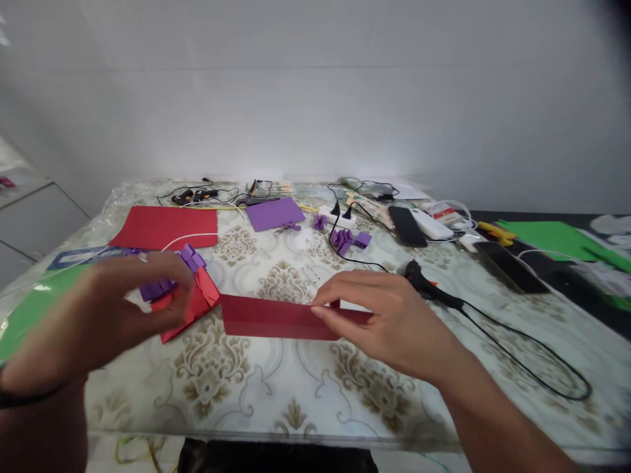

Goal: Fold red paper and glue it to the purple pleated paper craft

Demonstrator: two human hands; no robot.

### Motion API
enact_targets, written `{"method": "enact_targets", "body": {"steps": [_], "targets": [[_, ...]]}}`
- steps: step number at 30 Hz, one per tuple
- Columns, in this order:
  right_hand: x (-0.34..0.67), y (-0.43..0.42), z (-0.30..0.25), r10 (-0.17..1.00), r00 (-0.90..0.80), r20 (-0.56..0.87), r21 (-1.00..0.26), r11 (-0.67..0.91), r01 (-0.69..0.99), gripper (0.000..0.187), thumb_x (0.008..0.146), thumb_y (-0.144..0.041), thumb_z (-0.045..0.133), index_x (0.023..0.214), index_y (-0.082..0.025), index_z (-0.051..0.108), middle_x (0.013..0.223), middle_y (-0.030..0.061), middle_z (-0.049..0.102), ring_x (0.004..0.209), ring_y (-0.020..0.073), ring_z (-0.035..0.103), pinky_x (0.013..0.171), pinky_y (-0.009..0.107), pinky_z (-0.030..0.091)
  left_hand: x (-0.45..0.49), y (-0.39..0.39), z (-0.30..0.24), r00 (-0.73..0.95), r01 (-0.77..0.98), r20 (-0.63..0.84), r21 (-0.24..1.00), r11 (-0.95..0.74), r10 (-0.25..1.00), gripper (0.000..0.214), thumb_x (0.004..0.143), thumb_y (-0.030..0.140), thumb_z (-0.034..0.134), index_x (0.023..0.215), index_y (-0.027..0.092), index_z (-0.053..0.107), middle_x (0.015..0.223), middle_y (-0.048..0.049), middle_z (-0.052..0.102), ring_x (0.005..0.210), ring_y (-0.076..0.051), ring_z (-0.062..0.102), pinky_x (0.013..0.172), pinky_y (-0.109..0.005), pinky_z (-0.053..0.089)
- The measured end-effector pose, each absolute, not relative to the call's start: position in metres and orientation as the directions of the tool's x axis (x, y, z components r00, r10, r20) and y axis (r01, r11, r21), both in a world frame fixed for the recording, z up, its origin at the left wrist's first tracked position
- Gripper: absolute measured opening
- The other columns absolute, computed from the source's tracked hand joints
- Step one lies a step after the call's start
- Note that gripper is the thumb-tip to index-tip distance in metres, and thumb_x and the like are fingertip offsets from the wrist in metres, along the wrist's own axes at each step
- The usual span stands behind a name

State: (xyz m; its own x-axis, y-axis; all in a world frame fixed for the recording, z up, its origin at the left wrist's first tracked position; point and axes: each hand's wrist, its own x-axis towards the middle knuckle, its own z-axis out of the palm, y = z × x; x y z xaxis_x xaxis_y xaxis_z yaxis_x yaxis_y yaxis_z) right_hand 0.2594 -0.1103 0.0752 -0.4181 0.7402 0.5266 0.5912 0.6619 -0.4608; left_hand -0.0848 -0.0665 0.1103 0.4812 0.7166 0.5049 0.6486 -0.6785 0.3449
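My right hand [389, 315] pinches the top edge of a long strip of dark red paper [276, 320] between thumb and fingertips. The strip is held just above the patterned table, and its right end is partly hidden behind that hand. To the left, my left hand [113, 302] is raised and blurred by motion, with thumb and fingers apart and nothing between them. Behind its fingertips lie folded red paper [197, 302] and folded purple paper pieces [158, 289].
Beyond the hands lie a red sheet [167, 225], a purple sheet [275, 213], small purple folded pieces [342, 242] and a white power strip [340, 217]. A black glue gun [426, 286] with a looping cord is right of my right hand. Phones [407, 226] lie farther right.
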Motion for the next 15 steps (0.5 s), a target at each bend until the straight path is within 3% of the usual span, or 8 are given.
{"method": "enact_targets", "body": {"steps": [3,6,9,12,15], "targets": [[0.259,-0.107,0.074,0.749,-0.408,0.522,-0.447,0.648,0.617,0.012,0.096,-0.015,0.068,0.087,-0.022,0.072,0.084,0.0004,0.077,0.074,0.0161,0.070,0.070,0.029,0.052,-0.090,-0.065,0.114,0.455,0.726,0.537,0.238,-0.645,0.710,0.033,0.095,0.054,0.066,0.104,0.024,0.077,0.093,0.0093,0.078,0.078,-0.007,0.070,0.070,-0.015,0.050],[0.250,-0.104,0.071,0.732,-0.440,0.520,-0.422,0.668,0.613,0.011,0.097,-0.015,0.068,0.088,-0.021,0.072,0.082,0.0008,0.076,0.073,0.0159,0.069,0.069,0.028,0.050,-0.059,-0.069,0.105,0.628,0.568,0.499,0.231,-0.790,0.597,0.027,0.094,0.043,0.076,0.116,0.028,0.077,0.105,0.0028,0.081,0.089,-0.016,0.075,0.080,-0.026,0.058],[0.240,-0.102,0.068,0.726,-0.461,0.510,-0.426,0.679,0.597,0.014,0.096,-0.012,0.066,0.086,-0.020,0.071,0.080,0.0000,0.074,0.069,0.0144,0.066,0.067,0.027,0.048,-0.022,-0.072,0.090,0.718,0.494,0.430,0.238,-0.836,0.547,0.012,0.098,0.025,0.071,0.105,0.027,0.080,0.095,0.0002,0.081,0.083,-0.016,0.076,0.075,-0.027,0.057],[0.235,-0.102,0.067,0.738,-0.447,0.505,-0.465,0.669,0.580,0.012,0.094,-0.011,0.065,0.090,-0.020,0.070,0.085,0.0009,0.074,0.073,0.0149,0.067,0.069,0.027,0.049,-0.007,-0.072,0.080,0.741,0.464,0.427,0.232,-0.855,0.518,0.018,0.102,0.022,0.066,0.091,0.024,0.080,0.081,0.0002,0.078,0.075,-0.015,0.074,0.070,-0.026,0.055],[0.235,-0.104,0.068,0.751,-0.431,0.500,-0.515,0.658,0.549,0.011,0.093,-0.010,0.063,0.092,-0.020,0.068,0.088,0.0010,0.073,0.077,0.0147,0.066,0.072,0.026,0.050,-0.009,-0.071,0.078,0.730,0.460,0.448,0.237,-0.856,0.516,0.020,0.103,0.022,0.065,0.088,0.021,0.079,0.078,-0.0006,0.076,0.073,-0.015,0.072,0.068,-0.026,0.053]]}}
